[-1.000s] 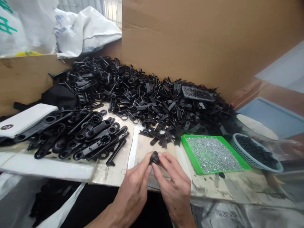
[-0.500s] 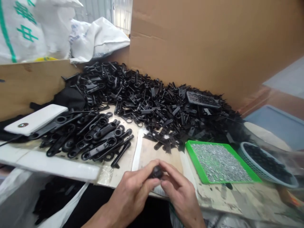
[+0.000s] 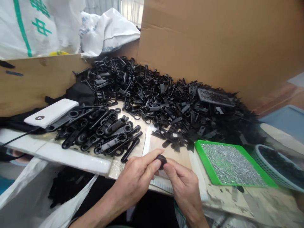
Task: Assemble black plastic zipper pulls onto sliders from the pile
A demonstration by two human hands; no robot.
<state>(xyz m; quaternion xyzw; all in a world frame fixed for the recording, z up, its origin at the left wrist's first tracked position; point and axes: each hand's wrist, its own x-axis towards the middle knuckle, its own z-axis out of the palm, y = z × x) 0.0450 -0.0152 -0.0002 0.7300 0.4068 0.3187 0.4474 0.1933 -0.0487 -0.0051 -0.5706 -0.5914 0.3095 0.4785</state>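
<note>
Between my two hands, just above the front edge of the table, is a small black plastic part with a rounded end (image 3: pixel 161 161). My left hand (image 3: pixel 140 172) pinches it between thumb and fingers. From the other side my right hand (image 3: pixel 184 180) closes its thumb and fingertips on the same part. Most of the part is covered by my fingers, so its full shape cannot be made out. Beyond the hands lies a pale board (image 3: pixel 175 153). Several black plastic arms with ring ends (image 3: pixel 111 142) are heaped to the left of it.
A large pile of black plastic parts (image 3: pixel 152 95) spreads along the cardboard wall (image 3: pixel 213 41). On the right are a green tray (image 3: pixel 206 167) of small metal pins and a basket (image 3: pixel 266 164) of black pieces. A white power bank (image 3: pixel 52 110) lies left, above an open sack (image 3: pixel 26 190).
The view has shifted, so the table's things appear further right. My hands have turned the black part, and its rounded end now shows more between the fingertips.
</note>
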